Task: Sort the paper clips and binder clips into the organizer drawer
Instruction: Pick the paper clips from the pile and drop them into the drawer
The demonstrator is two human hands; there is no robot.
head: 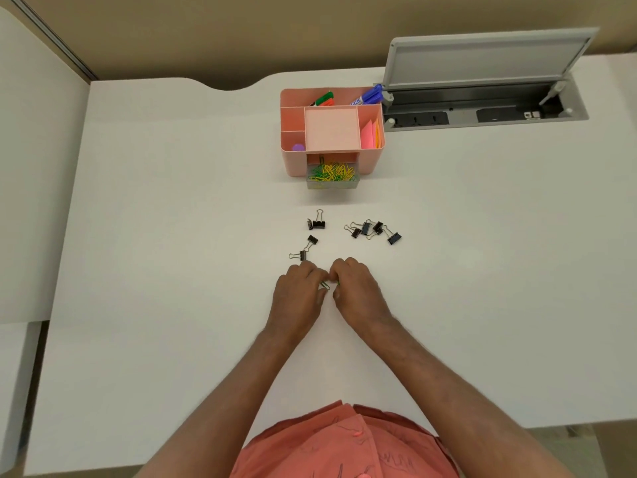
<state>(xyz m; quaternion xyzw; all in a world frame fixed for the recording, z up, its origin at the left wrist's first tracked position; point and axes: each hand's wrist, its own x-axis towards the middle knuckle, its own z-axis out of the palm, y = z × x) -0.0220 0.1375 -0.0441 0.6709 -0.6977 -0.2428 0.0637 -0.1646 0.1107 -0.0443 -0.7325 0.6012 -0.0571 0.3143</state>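
A pink desk organizer (pixel 293 160) stands at the back of the white desk, its clear drawer (pixel 332 183) pulled open and filled with yellow and green paper clips (pixel 332 171). Black binder clips lie loose in front of it, one group on the left (pixel 315 224) and one cluster on the right (pixel 374 230). Nearer to me, my left hand (pixel 300 294) and my right hand (pixel 358 288) meet on the desk with curled fingers. A green paper clip (pixel 324 286) shows between their fingertips. The left fingers pinch it; what the right fingers hold is hidden.
The organizer's top holds markers (pixel 368 94), pink sticky notes (pixel 370 134) and a purple ball (pixel 298 147). An open grey cable box (pixel 482 98) with its lid raised sits at the back right. A white partition stands along the left.
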